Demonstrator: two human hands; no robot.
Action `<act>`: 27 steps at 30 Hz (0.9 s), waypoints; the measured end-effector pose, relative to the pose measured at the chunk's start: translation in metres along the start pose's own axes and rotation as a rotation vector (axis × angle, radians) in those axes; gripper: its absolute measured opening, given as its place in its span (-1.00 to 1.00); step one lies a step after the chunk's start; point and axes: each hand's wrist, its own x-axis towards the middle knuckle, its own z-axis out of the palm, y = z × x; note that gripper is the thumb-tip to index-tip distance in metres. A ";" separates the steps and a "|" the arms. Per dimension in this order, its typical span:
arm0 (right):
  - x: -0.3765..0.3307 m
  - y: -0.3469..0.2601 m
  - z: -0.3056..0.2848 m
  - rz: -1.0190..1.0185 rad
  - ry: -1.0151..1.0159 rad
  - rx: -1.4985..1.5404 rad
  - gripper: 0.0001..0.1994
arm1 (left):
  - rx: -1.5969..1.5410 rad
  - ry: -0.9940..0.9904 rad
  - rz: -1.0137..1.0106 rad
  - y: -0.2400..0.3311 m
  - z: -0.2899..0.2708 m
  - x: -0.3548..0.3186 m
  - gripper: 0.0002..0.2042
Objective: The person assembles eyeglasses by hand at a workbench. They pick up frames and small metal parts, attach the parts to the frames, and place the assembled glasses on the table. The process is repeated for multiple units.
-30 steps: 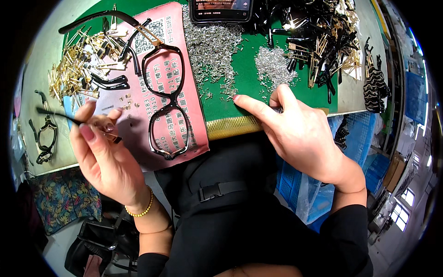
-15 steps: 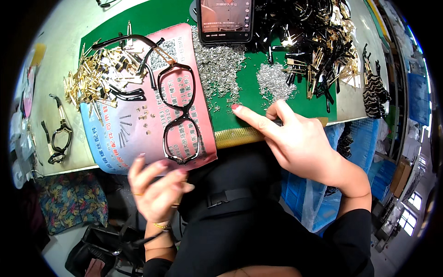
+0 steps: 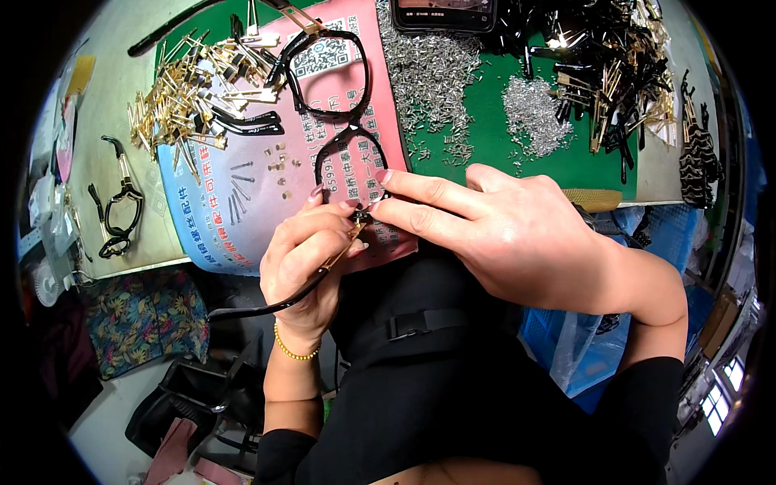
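A black eyeglass frame [image 3: 353,127] lies lengthwise on a pink and blue printed sheet, its far temple running off toward the upper edge. My left hand [image 3: 301,257] grips a black and gold temple [image 3: 275,308] by its gold hinge part, held against the frame's near end, while the black tip sticks out to the left. Two fingers of my right hand [image 3: 517,234] reach the frame's near rim and corner, opposite the left fingertips. Its thumb is hidden, and anything small at the fingertips cannot be made out.
Loose gold and black temples [image 3: 190,101] pile up left of the frame. Small silver screws [image 3: 432,89] spread over the green mat [image 3: 489,133], with a smaller silver heap [image 3: 537,117] to the right. A phone [image 3: 443,14] and more black temples [image 3: 602,81] lie beyond. Finished-looking glasses [image 3: 121,206] rest far left.
My right hand has come from the green mat to the frame's near end. The left hand has risen to it and now holds a temple there. The view has shifted.
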 end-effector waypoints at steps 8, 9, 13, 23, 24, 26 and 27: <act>0.000 0.002 0.004 -0.003 0.038 -0.034 -0.32 | 0.207 -0.173 0.107 0.010 -0.006 0.015 -0.73; 0.000 0.002 0.005 -0.001 0.038 -0.027 -0.32 | 0.251 -0.226 0.133 0.013 -0.008 0.018 -0.74; 0.001 0.002 0.003 0.000 0.021 -0.020 -0.33 | 0.161 -0.198 -0.041 0.012 -0.009 0.030 -0.79; 0.004 0.003 -0.001 -0.004 -0.045 -0.012 -0.37 | 0.238 -0.256 0.089 0.007 -0.010 0.031 -0.72; 0.004 0.002 0.000 -0.011 -0.033 -0.018 -0.38 | 0.215 -0.250 0.090 0.002 -0.011 0.029 -0.71; 0.004 0.002 0.002 -0.026 0.001 -0.040 -0.40 | 0.226 -0.223 0.121 -0.003 -0.011 0.021 -0.71; 0.004 0.003 0.002 -0.059 0.037 -0.092 -0.46 | 0.231 -0.208 0.136 -0.004 -0.011 0.020 -0.71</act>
